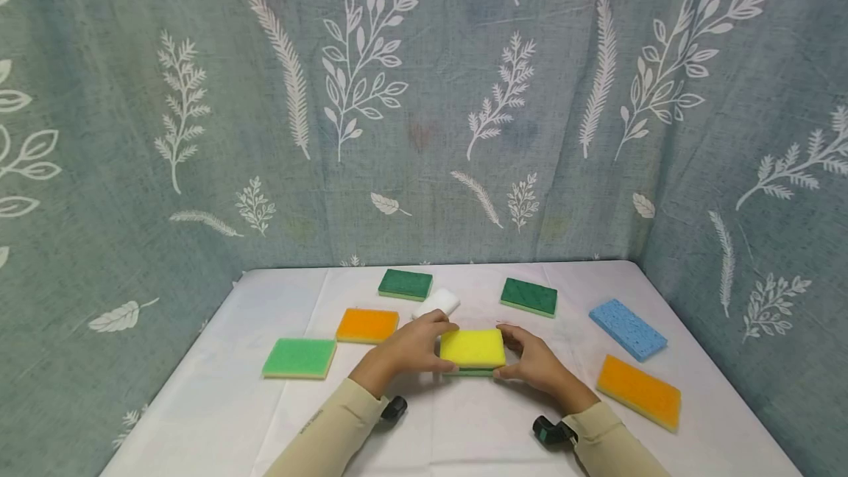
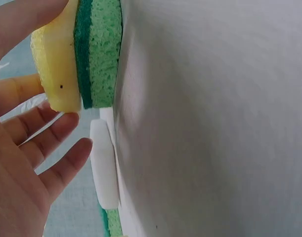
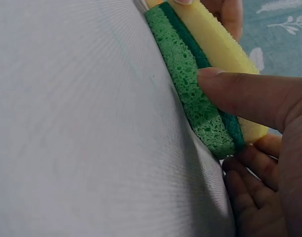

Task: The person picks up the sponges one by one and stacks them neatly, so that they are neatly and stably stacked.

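A yellow sponge (image 1: pixel 472 347) lies flat on top of a green sponge (image 3: pixel 183 81) with a dark green scouring layer, near the middle of the table. My left hand (image 1: pixel 416 344) pinches the yellow sponge at its left end, thumb in front and fingers behind. At the right end my right hand (image 1: pixel 535 363) grips the stack. In the right wrist view its thumb crosses the yellow edge and its tip reaches the green sponge, while the fingers curl behind. The lower sponge touches the white cloth.
Left of the hands lie a light green sponge (image 1: pixel 299 358) and an orange sponge (image 1: pixel 367 325). Behind are a white sponge (image 1: pixel 439 303) and two dark green sponges (image 1: pixel 405 284). To the right lie a blue sponge (image 1: pixel 628 329) and another orange sponge (image 1: pixel 639 391). Patterned curtains (image 1: pixel 424 109) enclose the table.
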`<state>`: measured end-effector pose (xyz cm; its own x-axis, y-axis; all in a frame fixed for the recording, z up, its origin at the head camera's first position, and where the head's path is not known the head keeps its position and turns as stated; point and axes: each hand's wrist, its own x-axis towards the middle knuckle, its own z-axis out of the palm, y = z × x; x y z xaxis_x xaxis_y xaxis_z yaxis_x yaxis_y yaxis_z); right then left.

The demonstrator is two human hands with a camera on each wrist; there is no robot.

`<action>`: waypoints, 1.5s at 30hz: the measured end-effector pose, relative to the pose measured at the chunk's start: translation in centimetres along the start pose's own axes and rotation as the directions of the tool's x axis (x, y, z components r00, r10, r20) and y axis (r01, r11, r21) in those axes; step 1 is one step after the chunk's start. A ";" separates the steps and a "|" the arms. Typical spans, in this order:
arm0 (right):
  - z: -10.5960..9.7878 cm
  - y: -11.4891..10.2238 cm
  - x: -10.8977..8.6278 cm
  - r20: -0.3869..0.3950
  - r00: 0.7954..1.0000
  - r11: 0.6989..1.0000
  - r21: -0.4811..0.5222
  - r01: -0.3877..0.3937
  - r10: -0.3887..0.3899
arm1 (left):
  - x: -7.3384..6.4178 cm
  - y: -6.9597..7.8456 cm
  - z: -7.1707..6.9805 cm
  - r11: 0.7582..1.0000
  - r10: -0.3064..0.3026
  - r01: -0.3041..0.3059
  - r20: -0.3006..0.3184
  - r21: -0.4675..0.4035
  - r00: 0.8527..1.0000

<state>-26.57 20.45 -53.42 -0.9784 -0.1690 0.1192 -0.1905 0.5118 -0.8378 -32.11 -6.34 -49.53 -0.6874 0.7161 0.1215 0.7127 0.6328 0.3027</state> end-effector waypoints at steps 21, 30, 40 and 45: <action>0.3 -0.5 1.1 0.072 0.996 0.998 0.039 0.051 -0.054 | -1.1 -0.5 -0.9 0.995 -0.063 0.070 0.098 -0.066 0.993; 0.5 -0.5 1.1 0.037 0.996 0.994 0.083 0.075 -0.078 | -1.9 -1.4 -1.4 0.997 -0.061 0.064 0.075 -0.041 0.995; 0.7 -0.6 0.6 0.036 0.998 0.993 0.108 0.041 -0.045 | -7.4 -4.3 -4.1 0.983 -0.169 0.169 0.008 -0.071 0.986; 0.8 -0.5 0.5 0.037 0.998 0.989 0.143 0.039 -0.044 | -10.0 -5.8 -5.3 0.966 -0.257 0.254 -0.047 -0.055 0.965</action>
<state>-26.86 19.46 -53.31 -0.9653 -0.2223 0.1367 -0.2148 0.3793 -0.9000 -30.15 -18.70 -47.52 -0.8530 0.5152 0.0837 0.5059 0.7766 0.3755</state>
